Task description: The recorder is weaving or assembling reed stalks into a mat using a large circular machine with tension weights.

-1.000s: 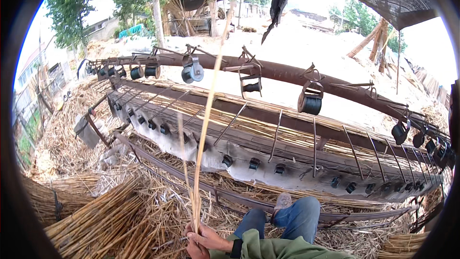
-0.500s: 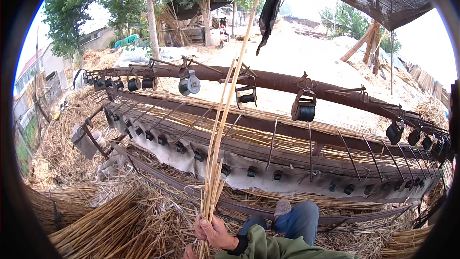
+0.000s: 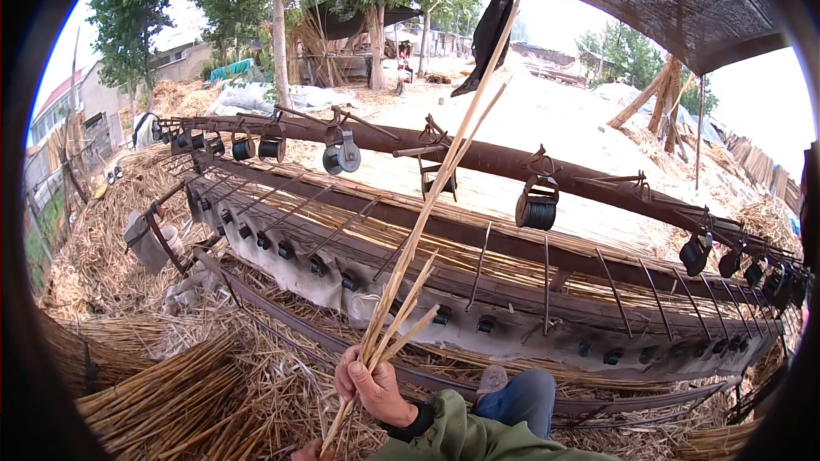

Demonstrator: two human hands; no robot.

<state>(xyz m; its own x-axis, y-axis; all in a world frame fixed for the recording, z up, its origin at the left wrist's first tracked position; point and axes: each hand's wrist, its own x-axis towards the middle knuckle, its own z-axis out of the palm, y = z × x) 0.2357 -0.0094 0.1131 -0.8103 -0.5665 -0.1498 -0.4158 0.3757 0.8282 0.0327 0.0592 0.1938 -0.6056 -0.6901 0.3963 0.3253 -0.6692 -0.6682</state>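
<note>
My right hand (image 3: pixel 376 388), with a black band at the wrist and a green sleeve behind it, is closed around a few long dry reed stalks (image 3: pixel 420 235). The stalks lean up and to the right, and their shorter pieces fan out just above my thumb. At the lower edge, my left hand (image 3: pixel 309 451) shows only in part, closed at the lower end of the same stalks. Beyond the stalks stands a long brown metal weaving frame (image 3: pixel 478 149). Wire spools (image 3: pixel 536 207) hang from its top bar.
Thin metal rods (image 3: pixel 547 286) slope across the frame above a layer of reeds. A curved rail (image 3: pixel 282 316) runs along its near side. Reed bundles (image 3: pixel 175 393) lie at lower left, amid loose straw. My knee (image 3: pixel 525 397) is close to the rail. Dark netting (image 3: pixel 598 0) hangs overhead.
The stalks have tilted to the right, and their short ends have spread apart. My right hand has risen slightly, while my left hand has shifted left. The view has moved a little.
</note>
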